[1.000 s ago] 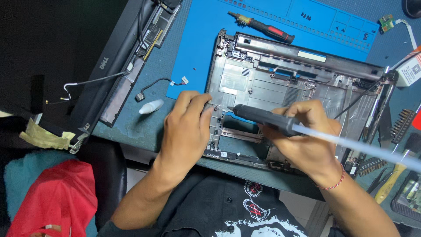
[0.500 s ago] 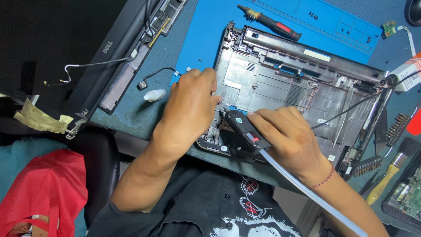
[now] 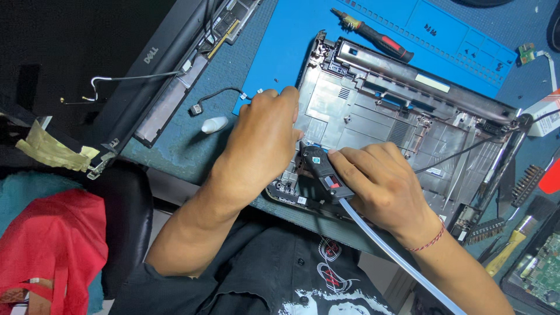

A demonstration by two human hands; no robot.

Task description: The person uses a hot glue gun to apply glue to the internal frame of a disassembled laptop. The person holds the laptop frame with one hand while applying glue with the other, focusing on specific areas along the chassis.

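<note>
A workbench [image 3: 175,151] covered in teal is being viewed from above, with a blue work mat [image 3: 303,35] laid across its far middle. A detached laptop display panel [image 3: 169,76] is lying along the far left edge of the workbench, overhanging it, and a thin grey cable [image 3: 125,77] is running off its side. An opened grey laptop base shell [image 3: 396,122] is resting partly on the mat, with its near corner reaching toward the near edge of the workbench.

The near left corner of the shell is being pressed by the left hand [image 3: 262,143], which is laid palm down with the fingers curled loosely; nothing is being gripped by it. A black powered hand tool [image 3: 324,172] is being held in a closed grip by the right hand [image 3: 379,189], with its tip directed at the near left area of the shell, just beside the left hand. A translucent hose [image 3: 391,251] is trailing from the tool past the near edge.

A red-and-black screwdriver [image 3: 373,36] is lying on the mat beyond the shell. A small white cap [image 3: 214,124] is lying near the left hand.
</note>
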